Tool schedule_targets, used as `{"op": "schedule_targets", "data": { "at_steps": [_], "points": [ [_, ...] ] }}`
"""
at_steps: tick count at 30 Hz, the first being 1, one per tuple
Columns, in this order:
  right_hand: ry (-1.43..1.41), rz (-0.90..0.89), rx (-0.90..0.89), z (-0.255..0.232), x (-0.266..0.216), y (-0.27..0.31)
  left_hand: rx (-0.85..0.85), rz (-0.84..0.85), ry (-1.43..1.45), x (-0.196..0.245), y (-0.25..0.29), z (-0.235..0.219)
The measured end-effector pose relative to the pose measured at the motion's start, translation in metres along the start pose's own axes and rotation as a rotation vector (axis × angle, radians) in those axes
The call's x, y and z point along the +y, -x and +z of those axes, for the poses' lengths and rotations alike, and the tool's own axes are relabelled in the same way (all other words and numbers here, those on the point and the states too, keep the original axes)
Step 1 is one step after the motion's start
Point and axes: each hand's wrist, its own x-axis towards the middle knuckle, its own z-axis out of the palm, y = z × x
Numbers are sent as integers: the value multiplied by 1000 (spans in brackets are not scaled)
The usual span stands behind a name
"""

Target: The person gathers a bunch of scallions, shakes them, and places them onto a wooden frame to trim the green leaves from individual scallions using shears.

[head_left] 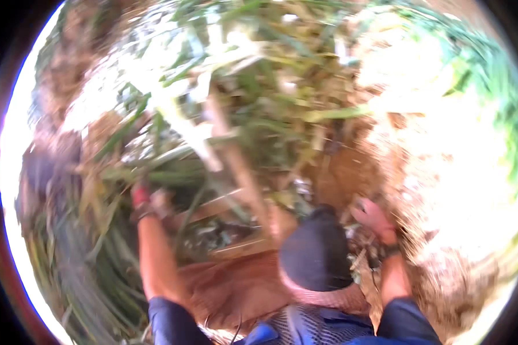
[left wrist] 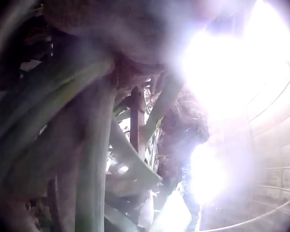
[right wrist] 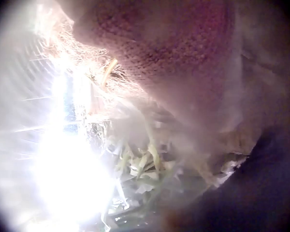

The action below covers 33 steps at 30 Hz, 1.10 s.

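Observation:
In the head view my left hand [head_left: 158, 202], with red at its edge, is at the left among long green leafy stalks [head_left: 175, 172]. Seen from the left wrist, flat green stalks [left wrist: 94, 150] run down from under its fingers, which grip them. My right hand [head_left: 374, 215], in a pinkish glove, is low on the right beside dry, pale plant matter [head_left: 360, 244]. The right wrist view shows the knitted glove [right wrist: 169, 48] close above shredded pale leaves [right wrist: 147, 162]; its fingertips are hidden, and I cannot tell whether they hold anything.
A wooden frame [head_left: 242, 248] with a slanting bar [head_left: 236, 155] stands between my arms. Brownish cloth [head_left: 230, 284] covers my lap, beside a dark rounded thing [head_left: 316, 250]. Leaf litter [head_left: 270, 109] spreads ahead; long green leaves [head_left: 98, 276] pile at left. Straw-strewn soil [head_left: 426, 213] is at right.

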Motion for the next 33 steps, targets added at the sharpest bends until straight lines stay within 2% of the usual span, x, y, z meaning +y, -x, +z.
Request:
{"op": "schedule_targets", "data": {
  "at_steps": [1,2,3,4,5,6,7,9,11,12,13,14,15,16,18,20,21,22,24,25,26,27,28,29,32,33],
  "points": [
    [44,-29,171,-6,-6,9,-61,-43,-5,-3,-19,-12],
    [90,-79,325,-10,-18,13,-31,139,-186,3,-20,-19],
    [93,-55,344,-19,-32,17,12,333,-361,9,-5,-21],
    [-13,-48,472,-31,-51,22,-36,736,-1167,13,44,-1],
    [-120,-52,598,-46,-67,26,-13,667,-956,14,72,18],
    [30,-48,594,-66,-81,30,13,593,-745,14,98,37],
    [12,-102,671,-73,-89,32,7,594,-739,16,132,63],
    [-1,-170,746,-86,-92,21,142,284,-256,11,195,117],
    [466,-208,932,-94,-89,2,133,301,-314,-13,230,130],
    [466,-216,935,-99,-94,-6,118,310,-382,-21,243,132],
    [351,59,711,-103,-113,-13,119,319,-375,-34,248,129],
    [232,323,480,-106,-128,-14,98,260,-389,-48,248,123],
    [236,308,484,-103,-122,-23,81,203,-401,-64,249,117],
    [282,323,552,-94,-106,-39,89,215,-391,-73,253,124],
    [329,326,614,-81,-79,-62,51,85,-495,-89,260,130],
    [331,83,825,-73,-66,-69,46,72,-536,-112,258,110],
    [162,14,615,-82,-92,-48,29,53,-581,-123,259,100],
    [160,5,608,-83,-116,-27,39,56,-579,-129,264,94],
    [-208,-163,298,-83,-154,19,130,112,-571,-143,269,89],
    [-207,-173,297,-89,-168,40,125,524,-647,-159,260,79],
    [-480,-294,286,-93,-180,61,132,531,-644,-155,269,85],
    [-754,-411,267,-96,-191,83,207,621,-606,-145,284,104],
    [-755,-421,261,-97,-204,105,282,714,-565,-133,299,126],
    [-738,-523,194,-97,-216,128,146,613,-432,-123,314,149],
    [-595,-759,16,-86,-227,178,-156,376,-411,-106,373,270],
    [-571,-948,-36,-75,-221,186,-338,289,-384,-106,383,297]
  ]
}}
